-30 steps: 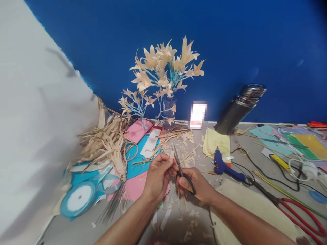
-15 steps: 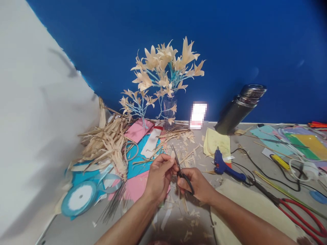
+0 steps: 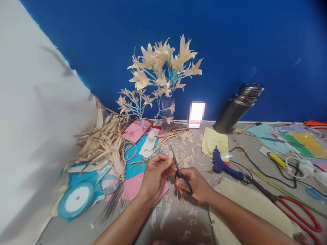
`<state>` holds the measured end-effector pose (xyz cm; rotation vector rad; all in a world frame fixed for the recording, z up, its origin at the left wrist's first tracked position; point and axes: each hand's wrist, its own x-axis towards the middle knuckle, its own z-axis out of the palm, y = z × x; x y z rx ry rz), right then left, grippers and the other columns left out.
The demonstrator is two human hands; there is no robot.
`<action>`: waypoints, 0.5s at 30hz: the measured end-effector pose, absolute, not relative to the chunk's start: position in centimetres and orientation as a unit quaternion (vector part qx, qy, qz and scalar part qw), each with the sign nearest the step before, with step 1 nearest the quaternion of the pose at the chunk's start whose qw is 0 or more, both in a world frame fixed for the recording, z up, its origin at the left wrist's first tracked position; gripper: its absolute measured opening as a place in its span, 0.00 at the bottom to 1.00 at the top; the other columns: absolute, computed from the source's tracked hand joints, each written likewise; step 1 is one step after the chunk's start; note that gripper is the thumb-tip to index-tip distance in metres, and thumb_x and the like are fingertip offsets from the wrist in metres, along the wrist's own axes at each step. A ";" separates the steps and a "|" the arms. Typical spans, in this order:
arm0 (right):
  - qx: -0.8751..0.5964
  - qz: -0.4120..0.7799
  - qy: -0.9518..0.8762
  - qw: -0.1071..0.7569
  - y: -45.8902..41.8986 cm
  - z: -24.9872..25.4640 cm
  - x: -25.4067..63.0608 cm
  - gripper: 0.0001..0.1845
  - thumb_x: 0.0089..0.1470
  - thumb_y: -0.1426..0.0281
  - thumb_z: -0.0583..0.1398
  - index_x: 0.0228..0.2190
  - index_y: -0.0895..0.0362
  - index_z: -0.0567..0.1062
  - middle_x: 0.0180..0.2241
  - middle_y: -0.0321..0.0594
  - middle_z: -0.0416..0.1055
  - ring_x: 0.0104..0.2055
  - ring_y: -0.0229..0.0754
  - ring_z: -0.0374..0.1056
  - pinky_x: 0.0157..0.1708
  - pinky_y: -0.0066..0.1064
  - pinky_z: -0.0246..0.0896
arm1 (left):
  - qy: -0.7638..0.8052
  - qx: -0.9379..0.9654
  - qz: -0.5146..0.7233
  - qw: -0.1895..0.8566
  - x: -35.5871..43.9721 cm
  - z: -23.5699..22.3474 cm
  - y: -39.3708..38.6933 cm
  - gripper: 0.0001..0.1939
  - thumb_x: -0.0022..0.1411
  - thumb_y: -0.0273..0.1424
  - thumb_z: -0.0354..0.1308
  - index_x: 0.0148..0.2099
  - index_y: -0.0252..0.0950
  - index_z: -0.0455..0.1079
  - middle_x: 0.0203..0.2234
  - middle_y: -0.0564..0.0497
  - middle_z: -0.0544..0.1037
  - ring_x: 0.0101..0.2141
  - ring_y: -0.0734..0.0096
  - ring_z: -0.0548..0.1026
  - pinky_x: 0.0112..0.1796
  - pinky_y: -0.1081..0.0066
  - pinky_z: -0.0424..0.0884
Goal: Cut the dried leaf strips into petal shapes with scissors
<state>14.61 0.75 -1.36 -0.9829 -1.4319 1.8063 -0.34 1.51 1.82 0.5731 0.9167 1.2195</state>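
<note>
My right hand (image 3: 192, 185) is closed round the black handles of a small pair of scissors (image 3: 178, 167), whose blades point up and to the left. Just left of the blades, my left hand (image 3: 159, 175) pinches a small pale piece of corn husk (image 3: 170, 155) between thumb and fingers. The blades lie right against that piece; whether they are cutting into it I cannot tell. Below and around both hands, husk scraps (image 3: 187, 212) litter the grey table. Behind them stands a glass vase (image 3: 168, 105) holding husk flowers (image 3: 163, 64) on light-blue stems.
Dried corn husks (image 3: 104, 139) and a blue ribbon roll (image 3: 76, 200) lie at left. On the right are a blue glue gun (image 3: 224, 166) with its cable, red-handled shears (image 3: 296, 211), a yellow cutter (image 3: 278, 159) and a dark flask (image 3: 236, 110). Pink card (image 3: 133, 187) lies beside my left hand.
The whole view has shifted slightly, so things sit a little further left. Both hands keep their hold on the husk piece and the scissors, with hardly any other visible difference.
</note>
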 end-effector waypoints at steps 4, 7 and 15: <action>-0.365 0.689 -0.541 0.315 0.7 -1.7 14.7 0.34 0.42 0.39 0.63 0.18 0.59 0.67 0.16 0.34 0.63 0.18 0.33 0.56 0.18 0.24 0.50 | 0.417 0.266 0.541 0.680 -0.5 2.0 1.5 0.09 0.50 0.28 0.68 0.29 0.34 0.69 0.20 0.52 0.77 0.22 0.74 0.73 0.26 0.75 0.68; -0.355 0.687 -0.547 0.321 0.6 -2.0 14.8 0.33 0.44 0.40 0.62 0.19 0.59 0.69 0.16 0.35 0.64 0.18 0.33 0.56 0.18 0.24 0.49 | 0.413 0.264 0.546 0.679 -0.4 1.8 1.5 0.09 0.50 0.28 0.68 0.30 0.34 0.69 0.19 0.52 0.76 0.22 0.74 0.73 0.27 0.75 0.68; -0.358 0.687 -0.542 0.326 0.6 -2.0 14.9 0.33 0.45 0.41 0.63 0.18 0.60 0.69 0.16 0.35 0.64 0.18 0.33 0.55 0.18 0.24 0.48 | 0.402 0.245 0.551 0.689 0.0 1.4 1.3 0.10 0.51 0.28 0.68 0.31 0.35 0.67 0.19 0.53 0.76 0.21 0.75 0.72 0.26 0.77 0.67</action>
